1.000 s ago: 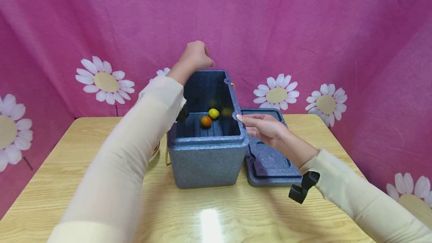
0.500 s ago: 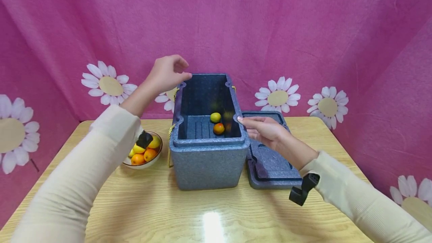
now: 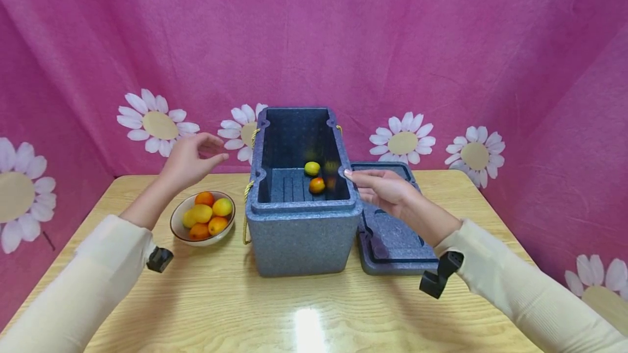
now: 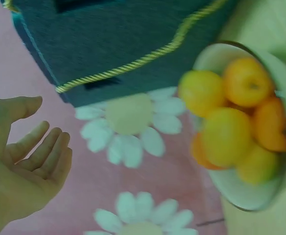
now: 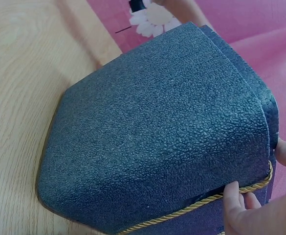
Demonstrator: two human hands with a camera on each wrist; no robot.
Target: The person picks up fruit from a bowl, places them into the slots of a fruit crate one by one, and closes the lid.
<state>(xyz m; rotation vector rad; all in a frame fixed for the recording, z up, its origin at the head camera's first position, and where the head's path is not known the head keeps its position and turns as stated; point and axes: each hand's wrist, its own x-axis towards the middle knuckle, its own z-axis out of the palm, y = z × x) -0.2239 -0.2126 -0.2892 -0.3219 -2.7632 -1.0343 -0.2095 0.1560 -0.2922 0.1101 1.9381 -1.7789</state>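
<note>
A dark grey foam cooler box point(image 3: 301, 244) stands uncovered on the table, with yellow rope on its sides. On its ribbed floor lie a yellow lemon-like fruit point(image 3: 312, 168) and an orange-red fruit point(image 3: 316, 185). My right hand point(image 3: 385, 185) grips the box's right rim, thumb on top; in the right wrist view its fingertips point(image 5: 232, 190) press the outer wall beside the rope. My left hand point(image 3: 191, 161) hovers empty above and behind a white, dark-rimmed bowl point(image 3: 208, 241), fingers loosely bent. Several yellow fruits point(image 4: 226, 137) and oranges point(image 4: 248, 82) fill that bowl.
The box's grey lid point(image 3: 399, 238) lies on the wooden table point(image 3: 221, 304) at the box's right. A pink curtain point(image 3: 304, 31) with white daisies hangs behind the table. Each sleeve carries a black camera mount point(image 3: 159, 259).
My left hand has moved left and down from over the box's far end to near the bowl, uncovering the bowl. The orange-red fruit has shifted right inside the box. My right hand keeps its grip.
</note>
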